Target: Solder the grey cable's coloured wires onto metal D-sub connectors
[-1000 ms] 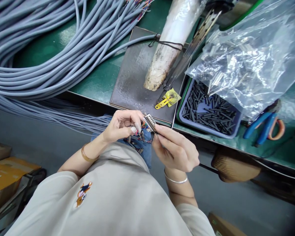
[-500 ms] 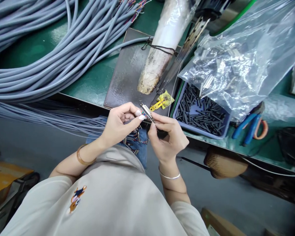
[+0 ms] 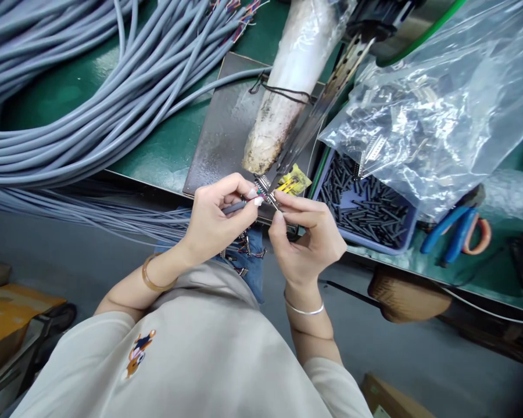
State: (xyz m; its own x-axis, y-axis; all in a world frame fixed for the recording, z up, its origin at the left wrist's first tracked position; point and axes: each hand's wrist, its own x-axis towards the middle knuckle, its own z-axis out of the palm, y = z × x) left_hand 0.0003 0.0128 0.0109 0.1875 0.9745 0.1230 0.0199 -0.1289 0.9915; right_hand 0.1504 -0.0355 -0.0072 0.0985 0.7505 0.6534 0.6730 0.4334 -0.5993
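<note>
Over the bench edge I hold a small multi-pin connector (image 3: 265,183) with fine coloured wires at its back. My left hand (image 3: 218,217) is closed, thumb and forefinger pinching those wires, and a grey cable (image 3: 234,207) runs back under its fingers. The fingertips of my right hand (image 3: 307,235) are pinched at the connector's lower right end; a thin bright metal sliver shows there, its kind unclear. Just above is the slim tip of a soldering iron (image 3: 307,125). Beside the fingers sits a yellow sponge (image 3: 300,180) with a yellow metal piece.
Bundled grey cables (image 3: 113,110) cover the bench's left. A blue tray (image 3: 401,247) of short black sleeves stands right, under a clear bag (image 3: 462,110) of metal connectors. Blue-handled pliers (image 3: 455,232) lie beyond. A white plastic-wrapped tube (image 3: 283,87) reaches down over the dark plate (image 3: 213,133).
The view has shifted slightly. Both hands and the connector sit a little farther right, the connector now close under the white tube's end. The grey cable shows more clearly beneath my left fingers.
</note>
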